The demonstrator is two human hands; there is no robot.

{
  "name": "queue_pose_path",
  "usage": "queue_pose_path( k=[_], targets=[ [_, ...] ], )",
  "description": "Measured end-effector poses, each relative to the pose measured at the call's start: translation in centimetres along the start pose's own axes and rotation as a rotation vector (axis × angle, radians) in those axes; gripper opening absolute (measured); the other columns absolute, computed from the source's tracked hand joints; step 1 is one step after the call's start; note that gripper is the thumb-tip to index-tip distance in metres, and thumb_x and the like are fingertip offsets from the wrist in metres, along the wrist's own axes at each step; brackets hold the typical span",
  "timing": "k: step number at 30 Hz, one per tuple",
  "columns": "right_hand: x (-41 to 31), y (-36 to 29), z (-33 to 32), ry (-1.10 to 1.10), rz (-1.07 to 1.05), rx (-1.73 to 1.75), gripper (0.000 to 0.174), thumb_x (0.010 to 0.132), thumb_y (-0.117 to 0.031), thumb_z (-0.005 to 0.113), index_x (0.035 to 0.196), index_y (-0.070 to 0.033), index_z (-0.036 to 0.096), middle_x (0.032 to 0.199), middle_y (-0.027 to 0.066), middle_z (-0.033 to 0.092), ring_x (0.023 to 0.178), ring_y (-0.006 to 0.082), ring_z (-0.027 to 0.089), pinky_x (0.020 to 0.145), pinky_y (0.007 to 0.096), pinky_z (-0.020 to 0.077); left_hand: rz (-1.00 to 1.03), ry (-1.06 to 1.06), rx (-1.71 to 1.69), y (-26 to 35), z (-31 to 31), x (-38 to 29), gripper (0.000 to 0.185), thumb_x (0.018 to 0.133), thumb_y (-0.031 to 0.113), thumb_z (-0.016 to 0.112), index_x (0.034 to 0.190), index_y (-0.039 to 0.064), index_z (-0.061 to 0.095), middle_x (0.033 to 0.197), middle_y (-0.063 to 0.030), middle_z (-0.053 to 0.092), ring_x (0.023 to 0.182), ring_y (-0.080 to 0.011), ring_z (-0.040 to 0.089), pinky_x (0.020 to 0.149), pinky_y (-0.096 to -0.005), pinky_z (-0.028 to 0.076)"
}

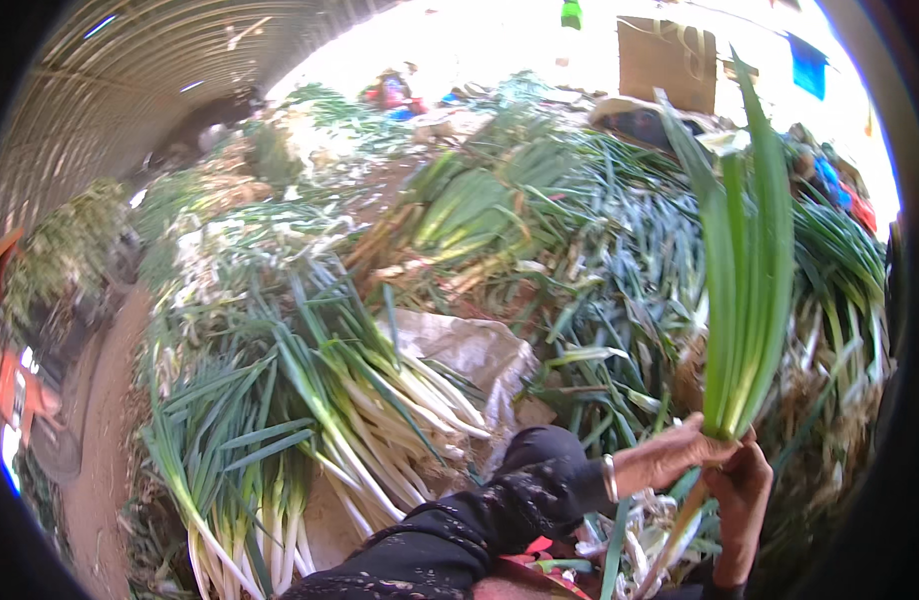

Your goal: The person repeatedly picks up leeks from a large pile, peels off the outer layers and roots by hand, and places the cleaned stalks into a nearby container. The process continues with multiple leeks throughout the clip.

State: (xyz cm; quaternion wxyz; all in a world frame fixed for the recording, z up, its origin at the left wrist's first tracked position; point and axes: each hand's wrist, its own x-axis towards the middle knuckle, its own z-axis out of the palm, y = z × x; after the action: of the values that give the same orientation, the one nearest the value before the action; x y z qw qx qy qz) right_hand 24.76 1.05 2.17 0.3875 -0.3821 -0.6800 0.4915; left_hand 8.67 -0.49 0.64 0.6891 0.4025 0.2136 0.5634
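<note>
Both hands meet at the right, around one large leek-like green onion [744,322]. Its broad green leaves stand upright above them, while the stalk runs down to the lower left, with brownish outer layers. My left hand [692,450], with a bangle on the wrist, grips the base of the leaves. Just below and to the right, my right hand [741,480] closes on the same plant; its fingertips are partly hidden. Loose pale peelings [639,525] lie beneath the hands. To the left of my dark sleeve rest bunches of clean, white-stalked green onions [384,427].
A whitish sack [459,345] lies beyond the white stalks. Heaped untrimmed green onions [624,247] cover the ground ahead and right. At the far left, an orange vehicle [21,397] stands beside a dirt path [103,450]. A cardboard piece [666,64] stands at the back.
</note>
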Motion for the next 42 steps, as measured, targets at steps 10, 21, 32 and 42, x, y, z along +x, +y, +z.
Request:
queue_pose_path(
  k=[10,21,32,42],
  targets=[
    [-0.5,0.3,-6.9,0.364,-0.304,-0.837,0.018,0.069,0.007,0.063,0.079,-0.005,0.054,0.072,0.0101,0.051,0.062,0.0292,0.055,0.056,0.0368,0.0453,-0.016,0.304,-0.194,3.3,-3.4,-0.1,0.034,0.096,0.026,0.052,0.122,0.005,0.051,0.098,-0.0123,0.064,0.103,-0.0311,0.062,0.090,-0.0457,0.049],
    [-0.3,2.9,2.4,0.250,-0.520,-0.575,0.051,0.069,-0.018,0.081,0.111,-0.009,0.055,0.096,0.0140,0.060,0.081,0.0331,0.062,0.070,0.0400,0.0512,-0.001,0.326,-0.112,-0.9,-1.0,1.3,0.032,0.091,0.021,0.061,0.117,0.005,0.053,0.108,-0.0161,0.065,0.105,-0.0251,0.060,0.094,-0.0410,0.044],
    [-0.4,0.3,-0.5,-0.010,-0.341,-0.041,0.031,0.076,-0.009,0.073,0.105,-0.002,0.063,0.091,0.0112,0.064,0.081,0.0207,0.061,0.073,0.0335,0.0492,0.185,-0.006,-0.126,1.2,-0.3,0.5,0.043,0.075,0.009,0.076,0.112,0.007,0.054,0.096,-0.0104,0.067,0.099,-0.0240,0.062,0.114,-0.0482,0.023],
    [-1.1,-0.5,-1.2,0.080,-0.373,-0.131,0.030,0.065,-0.006,0.077,0.091,-0.004,0.062,0.088,0.0121,0.064,0.082,0.0297,0.063,0.073,0.0363,0.0508,0.208,0.038,0.078,1.2,0.2,0.0,0.043,0.076,0.013,0.077,0.110,0.007,0.051,0.092,-0.0077,0.063,0.092,-0.0227,0.062,0.108,-0.0494,0.032]
  ],
)
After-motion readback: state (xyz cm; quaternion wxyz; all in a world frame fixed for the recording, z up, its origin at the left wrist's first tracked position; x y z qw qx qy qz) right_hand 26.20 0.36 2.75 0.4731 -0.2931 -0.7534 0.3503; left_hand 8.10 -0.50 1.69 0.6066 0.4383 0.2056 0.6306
